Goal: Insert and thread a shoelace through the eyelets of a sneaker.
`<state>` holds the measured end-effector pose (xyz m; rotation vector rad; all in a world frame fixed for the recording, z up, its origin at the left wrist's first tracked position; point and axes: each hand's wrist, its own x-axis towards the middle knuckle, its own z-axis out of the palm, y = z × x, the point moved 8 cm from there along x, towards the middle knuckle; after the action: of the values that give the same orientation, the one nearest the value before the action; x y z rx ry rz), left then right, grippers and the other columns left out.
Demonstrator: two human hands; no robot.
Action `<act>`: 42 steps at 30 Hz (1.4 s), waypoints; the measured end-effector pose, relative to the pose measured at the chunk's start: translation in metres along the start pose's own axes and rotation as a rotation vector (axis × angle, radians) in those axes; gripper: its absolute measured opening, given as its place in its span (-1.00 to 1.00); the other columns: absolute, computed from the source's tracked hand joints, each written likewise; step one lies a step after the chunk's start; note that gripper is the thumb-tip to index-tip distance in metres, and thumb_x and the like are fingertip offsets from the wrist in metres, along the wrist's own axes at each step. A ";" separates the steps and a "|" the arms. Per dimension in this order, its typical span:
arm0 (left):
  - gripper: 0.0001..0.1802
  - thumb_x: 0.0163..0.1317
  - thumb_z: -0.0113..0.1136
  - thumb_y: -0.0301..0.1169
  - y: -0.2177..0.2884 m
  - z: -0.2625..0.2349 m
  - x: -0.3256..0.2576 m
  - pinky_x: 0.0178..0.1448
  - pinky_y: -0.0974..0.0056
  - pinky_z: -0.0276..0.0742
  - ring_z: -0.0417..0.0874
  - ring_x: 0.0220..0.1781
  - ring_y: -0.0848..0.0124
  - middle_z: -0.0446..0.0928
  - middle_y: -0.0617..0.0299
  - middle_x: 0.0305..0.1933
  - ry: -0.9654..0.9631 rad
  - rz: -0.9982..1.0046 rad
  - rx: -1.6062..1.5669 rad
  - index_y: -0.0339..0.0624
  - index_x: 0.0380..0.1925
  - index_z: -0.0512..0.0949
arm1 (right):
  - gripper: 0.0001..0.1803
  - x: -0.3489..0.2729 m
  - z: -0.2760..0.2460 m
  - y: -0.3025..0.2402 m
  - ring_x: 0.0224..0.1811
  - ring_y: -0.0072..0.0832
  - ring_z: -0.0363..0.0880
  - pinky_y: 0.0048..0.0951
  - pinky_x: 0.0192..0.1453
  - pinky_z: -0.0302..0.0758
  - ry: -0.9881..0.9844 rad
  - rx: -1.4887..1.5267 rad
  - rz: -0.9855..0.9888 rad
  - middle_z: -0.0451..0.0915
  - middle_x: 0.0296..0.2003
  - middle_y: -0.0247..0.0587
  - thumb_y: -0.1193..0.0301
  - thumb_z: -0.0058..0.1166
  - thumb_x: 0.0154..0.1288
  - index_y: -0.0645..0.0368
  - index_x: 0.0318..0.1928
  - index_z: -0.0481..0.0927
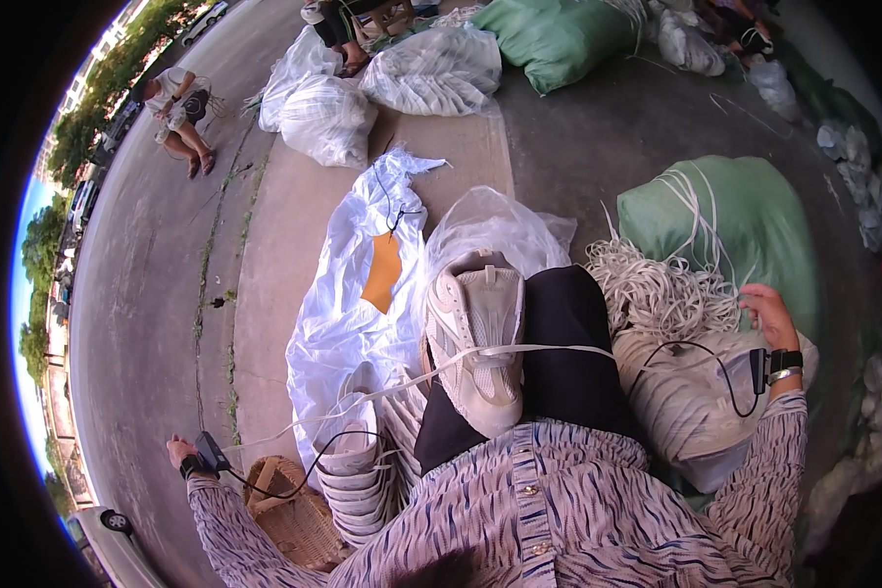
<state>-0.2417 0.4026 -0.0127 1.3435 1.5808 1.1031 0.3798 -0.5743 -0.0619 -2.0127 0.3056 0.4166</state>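
Observation:
A beige and grey sneaker (477, 343) lies on my lap, over black cloth, its toe toward me. A long white shoelace (549, 348) crosses the shoe and stretches out to both sides. Far out on the left, my left hand (179, 451) is closed on one end of the lace. My right hand (772, 316) is raised beside a green sack (769, 225), its fingers bent; what they hold, if anything, is too small to make out. A tangled heap of white laces (661, 294) rests between the sack and my leg.
Stacked white shoe parts (358, 495) and a wicker basket (294, 510) are at my left. A white plastic sheet (338, 284) bearing an orange piece (382, 272) lies ahead. Filled clear bags (431, 73) and another green sack (559, 39) stand farther off. A person (178, 113) crouches at far left.

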 end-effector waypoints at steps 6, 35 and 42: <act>-0.71 0.37 -0.02 -0.20 0.046 0.269 -0.306 -0.67 0.54 0.05 0.17 -0.70 0.73 0.25 0.52 -0.67 -0.928 0.263 0.007 -0.14 -0.30 0.58 | -0.73 -0.068 0.238 -0.141 -0.67 -0.73 0.40 -0.68 -0.61 0.32 -0.568 0.153 -0.387 0.57 -0.44 -0.26 0.52 -0.18 0.26 0.28 -0.06 0.46; -0.80 0.18 0.07 -0.34 0.093 0.308 -0.513 -0.42 0.25 0.41 0.56 -0.49 0.26 0.52 0.14 -0.50 -1.257 0.896 0.397 -0.27 -0.46 0.49 | -0.80 -0.135 0.307 -0.164 -0.54 -0.69 0.46 -0.61 -0.47 0.43 -0.581 -0.149 -0.633 0.55 -0.51 -0.36 0.49 -0.07 0.29 0.23 -0.15 0.60; -0.83 0.15 0.08 -0.36 0.103 0.314 -0.533 -0.36 0.21 0.44 0.57 -0.43 0.14 0.49 0.03 -0.47 -1.183 1.155 0.567 -0.25 -0.43 0.49 | -0.71 -0.152 0.308 -0.160 -0.37 -0.38 0.62 -0.42 -0.24 0.54 -0.529 0.000 -0.720 0.60 -0.46 -0.07 0.56 -0.10 0.27 0.23 0.01 0.42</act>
<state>0.1633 -0.0762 -0.0064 2.6954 0.1073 0.1251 0.2548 -0.2217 -0.0011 -1.7817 -0.7248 0.4568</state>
